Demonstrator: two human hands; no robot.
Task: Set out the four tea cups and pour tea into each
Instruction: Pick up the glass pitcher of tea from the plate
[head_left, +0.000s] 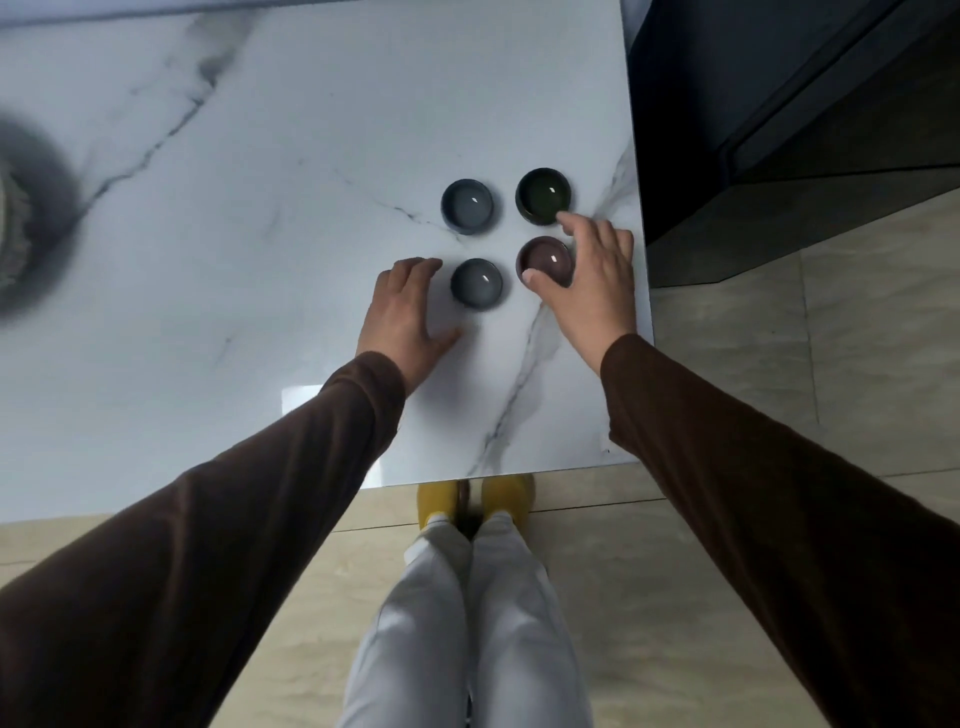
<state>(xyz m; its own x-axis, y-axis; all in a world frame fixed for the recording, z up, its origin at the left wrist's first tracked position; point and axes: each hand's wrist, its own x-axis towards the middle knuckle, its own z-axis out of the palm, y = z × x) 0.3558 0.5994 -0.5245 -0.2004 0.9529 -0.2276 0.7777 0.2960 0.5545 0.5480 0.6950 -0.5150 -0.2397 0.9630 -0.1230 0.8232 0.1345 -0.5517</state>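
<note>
Hands (589, 275) flank four cups (476, 283) on marble table (260, 234).

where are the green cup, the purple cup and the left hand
green cup (543, 195), head view, on the inside of its bowl
purple cup (543, 257), head view, on the inside of its bowl
left hand (408, 306), head view, on the back of the hand

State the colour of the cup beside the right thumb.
Purplish brown cup, head view.
</note>
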